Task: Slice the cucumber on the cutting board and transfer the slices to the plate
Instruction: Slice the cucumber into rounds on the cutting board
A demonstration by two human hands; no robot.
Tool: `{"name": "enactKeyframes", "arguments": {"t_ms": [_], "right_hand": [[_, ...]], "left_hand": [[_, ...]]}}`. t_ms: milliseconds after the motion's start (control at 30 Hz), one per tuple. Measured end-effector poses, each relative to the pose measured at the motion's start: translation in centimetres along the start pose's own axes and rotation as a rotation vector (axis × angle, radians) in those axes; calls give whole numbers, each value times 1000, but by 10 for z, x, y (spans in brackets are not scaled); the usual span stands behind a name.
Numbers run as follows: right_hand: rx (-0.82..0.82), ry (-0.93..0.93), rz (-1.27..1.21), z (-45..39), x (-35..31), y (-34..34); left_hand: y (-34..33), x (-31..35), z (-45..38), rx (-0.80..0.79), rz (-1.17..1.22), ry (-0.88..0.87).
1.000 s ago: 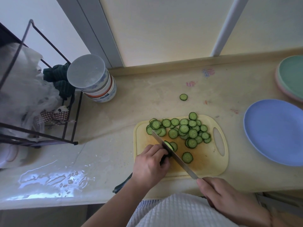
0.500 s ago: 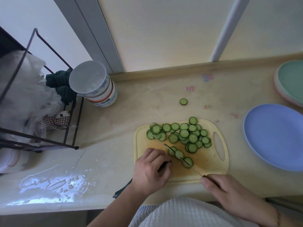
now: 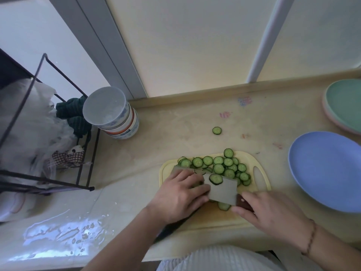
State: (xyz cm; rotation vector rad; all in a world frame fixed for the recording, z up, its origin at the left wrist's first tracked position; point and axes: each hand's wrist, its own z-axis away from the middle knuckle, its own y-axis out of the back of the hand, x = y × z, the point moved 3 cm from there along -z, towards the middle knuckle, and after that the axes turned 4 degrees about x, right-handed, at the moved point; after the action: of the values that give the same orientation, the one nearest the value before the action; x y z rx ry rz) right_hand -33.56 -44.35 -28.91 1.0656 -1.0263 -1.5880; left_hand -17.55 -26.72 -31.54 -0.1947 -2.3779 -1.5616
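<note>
So the knife (image 3: 222, 189) is laid over on its flat side, broad face up, with one cucumber slice (image 3: 215, 179) sitting right on top of the blade, which to me reads like it's being used as a scoop rather than for cutting at this point. The right hand (image 3: 273, 218) has its fingers curled round the dark handle at the near right corner of the cutting board (image 3: 259, 169), keeping the blade low and nearly level so nothing slides off. The left hand (image 3: 179, 196) lies palm down across the left part of the blade with fingers fairly straight, pressing on it or steadying it; I can't tell if there's any uncut cucumber under that palm since the hand hides it. The main pile of slices (image 3: 218, 167) is bunched along the far edge of the board, just beyond the blade, and another slice (image 3: 224, 205) peeks out below the blade's near edge. One stray slice (image 3: 216, 130) is off the board on the counter (image 3: 175, 137). The blue plate (image 3: 328, 169) sits to the right of the board, nothing on it yet, so the transfer hasn't started. My guess: next is sliding the blade under the pile, and the risk is slices rolling off on the way to the plate.
</note>
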Motion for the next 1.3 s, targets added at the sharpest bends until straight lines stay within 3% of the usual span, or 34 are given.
{"name": "enactKeyframes", "arguments": {"t_ms": [100,333,633,800,967,1067,1300], "right_hand": [[-22,58,26,-7,-1,-1],[48,125,25,-10,5,-9],[145,208,41,-15,0,-15],[114,217,0,-13,-1,-13],[164,209,104,-13,0,-10],[184,244,47,-16,-4,-9],[143,268,37,-19,-10,-8]], "left_hand": [[-1,-19,7,-96,69,7],[5,-44,1,-147,179,201],[-6,-69,-6,-241,136,391],[-7,-74,-6,-301,129,478],[-3,-52,-18,-144,48,308],[-8,-38,-32,-197,0,163],[-20,-56,-33,-323,-133,279]]}}
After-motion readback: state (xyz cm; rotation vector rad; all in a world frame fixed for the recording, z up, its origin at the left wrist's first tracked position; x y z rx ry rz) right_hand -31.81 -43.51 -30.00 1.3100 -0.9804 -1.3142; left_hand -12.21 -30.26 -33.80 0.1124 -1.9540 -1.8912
